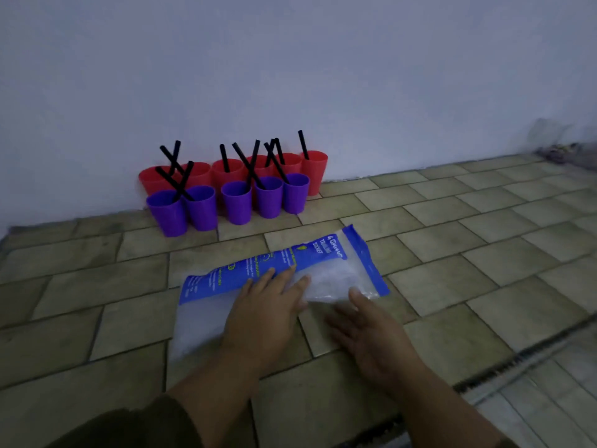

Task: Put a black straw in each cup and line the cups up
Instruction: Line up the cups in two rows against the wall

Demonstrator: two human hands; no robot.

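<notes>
A blue and clear plastic bag (323, 253) with printed lettering is lying flat on the tiled floor (452, 240), and both bare hands are reaching onto its near side. The left hand (268, 308) is resting palm down on the bag's middle, its fingers (287, 279) lying straight and slightly spread across the line where the blue print is meeting the clear film, gripping nothing. The right hand (368, 331) is showing some motion blur just off the bag's near right edge, with its fingers stretched out loosely and its fingertips (355, 294) touching the clear corner of the bag; it is not curling round anything. Beyond the bag and a little to its left, well apart from it, the cups are standing in two rows against the wall (323, 76). The red cups (315, 176), six of them, are forming the row farther from the bag, right at the foot of the wall, and the five purple cups (237, 205) are forming the row nearer to the bag, just in front of the red ones and touching or nearly touching them. Black straws (303, 143) are sticking up out of the cups, most of them leaning and several crossing one another; which straw is sitting in which cup is hard to tell where they are crossing. To the right of the bag and closer to the camera, a dark grated strip (517, 360) is running across the floor. A dark sleeve (129, 425) is showing on the left arm, nearer to the camera than the bag.
</notes>
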